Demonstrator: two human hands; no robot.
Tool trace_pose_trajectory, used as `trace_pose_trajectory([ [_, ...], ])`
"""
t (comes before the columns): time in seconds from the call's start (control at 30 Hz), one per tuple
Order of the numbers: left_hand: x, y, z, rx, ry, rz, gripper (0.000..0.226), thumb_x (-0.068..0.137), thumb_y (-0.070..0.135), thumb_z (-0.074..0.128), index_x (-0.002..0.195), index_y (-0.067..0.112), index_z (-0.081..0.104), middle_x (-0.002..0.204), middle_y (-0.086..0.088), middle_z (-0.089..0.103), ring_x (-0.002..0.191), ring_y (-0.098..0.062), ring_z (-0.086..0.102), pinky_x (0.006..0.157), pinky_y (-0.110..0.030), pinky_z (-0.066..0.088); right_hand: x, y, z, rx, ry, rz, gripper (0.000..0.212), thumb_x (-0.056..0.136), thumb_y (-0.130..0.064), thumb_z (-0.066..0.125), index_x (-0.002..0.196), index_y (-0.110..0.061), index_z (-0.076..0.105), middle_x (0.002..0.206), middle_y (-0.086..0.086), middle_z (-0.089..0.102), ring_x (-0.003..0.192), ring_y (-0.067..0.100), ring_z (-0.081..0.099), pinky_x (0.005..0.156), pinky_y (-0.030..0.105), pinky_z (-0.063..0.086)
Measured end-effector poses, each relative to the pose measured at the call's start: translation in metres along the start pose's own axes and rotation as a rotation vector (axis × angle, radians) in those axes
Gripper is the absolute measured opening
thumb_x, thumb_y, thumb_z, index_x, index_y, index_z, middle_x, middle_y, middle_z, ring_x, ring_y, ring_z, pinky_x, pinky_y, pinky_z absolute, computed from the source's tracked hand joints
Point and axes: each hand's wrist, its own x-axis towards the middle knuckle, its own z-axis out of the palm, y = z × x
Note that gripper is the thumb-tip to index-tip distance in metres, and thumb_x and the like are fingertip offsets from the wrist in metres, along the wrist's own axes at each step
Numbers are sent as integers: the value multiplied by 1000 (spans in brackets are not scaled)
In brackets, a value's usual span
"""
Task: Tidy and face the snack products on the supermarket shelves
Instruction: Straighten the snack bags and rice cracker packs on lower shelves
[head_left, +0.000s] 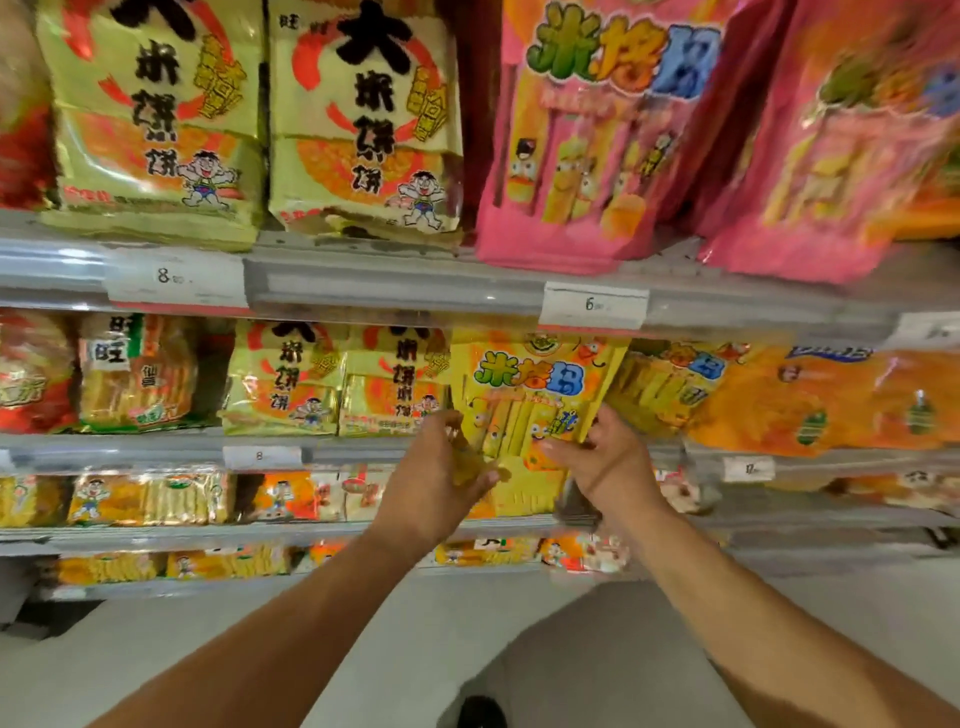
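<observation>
Midway through the job, a person holds a yellow snack bag (524, 410) at the front of the second shelf (156, 447), both arms reaching up from below. The left hand (436, 478) grips the bag's lower left corner, fingers curled round the crinkled edge; the right hand (602, 462) pinches its lower right side, thumb on the front. The bag stands with its long axis roughly vertical, leaning a little to the right at the top, printed face toward the aisle. It sits just beside the green cracker packs (337, 384) on its left and touches more yellow bags (670, 384) on its right, which slump sideways. Judging by the shelves, much is left: the pink bags (587, 135) on the top shelf (395, 280) tilt against one another, and the orange bags (831, 405) further right lie slanted. The cracker packs on the upper left (156, 114) already stand square and face forward. Motion blur softens the right side, so finer details there cannot be told.
</observation>
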Motion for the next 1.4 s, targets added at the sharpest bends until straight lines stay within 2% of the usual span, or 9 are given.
trace_pose_trajectory([
  [0.13,12,13,10,40,0,97,59,90,20,67,138,28,34,122,31,42,111,10,40,86,-4,35,46,-1,-26,-94,107,-79,32,77,-6,78,95,-20,57,95,2,72,90,20,70,86,47,55],
  [0.27,-18,-13,8,178,18,46,50,89,13,65,135,18,46,132,10,43,115,-5,45,87,0,28,85,13,-24,-326,235,-122,33,79,-26,79,97,-15,54,98,3,68,93,24,65,73,29,46],
  [0.6,-48,-46,-13,290,185,-236,53,89,15,63,139,16,45,139,-3,48,115,-27,55,94,-36,48,109,39,1,-342,222,-69,44,80,-26,77,105,-11,44,107,10,62,96,34,61,75,41,49],
  [0.73,-51,-49,-8,298,197,-262,52,90,18,64,139,17,46,137,-2,48,106,-27,58,88,-34,49,90,47,-2,-263,188,-98,44,77,-8,77,105,-13,44,107,10,62,97,28,61,73,29,45],
  [0.8,-54,-51,-7,281,199,-296,52,90,19,63,139,16,45,139,-3,47,111,-25,57,92,-35,50,67,60,-3,-200,183,-160,54,77,1,74,120,-16,45,119,7,56,109,18,55,87,21,45],
  [0.93,-74,-62,-14,279,202,-355,52,90,18,64,139,17,45,141,-5,46,123,-24,50,99,-33,43,23,92,10,-453,39,-351,70,77,-1,74,137,-9,38,151,12,27,142,25,25,111,17,27],
  [1.07,-104,-82,-40,301,243,-412,49,90,18,65,137,16,49,137,-4,51,121,-19,52,95,-21,38,-3,107,36,-863,-193,-424,71,80,-14,70,143,-14,38,160,4,-20,146,19,-16,120,46,13],
  [1.13,-120,-96,-58,291,270,-443,48,89,17,65,135,16,51,133,-4,54,119,-20,55,92,-20,38,-10,101,54,-952,-270,-483,72,83,-18,65,147,-17,32,159,3,-24,147,21,-17,117,36,-5],
  [1.4,-187,-165,-153,251,314,-510,44,93,19,60,136,19,50,137,-3,53,124,-21,51,103,-33,40,-50,44,192,-904,-457,-574,69,88,-15,59,149,-17,26,162,1,0,149,20,-8,121,36,2],
])
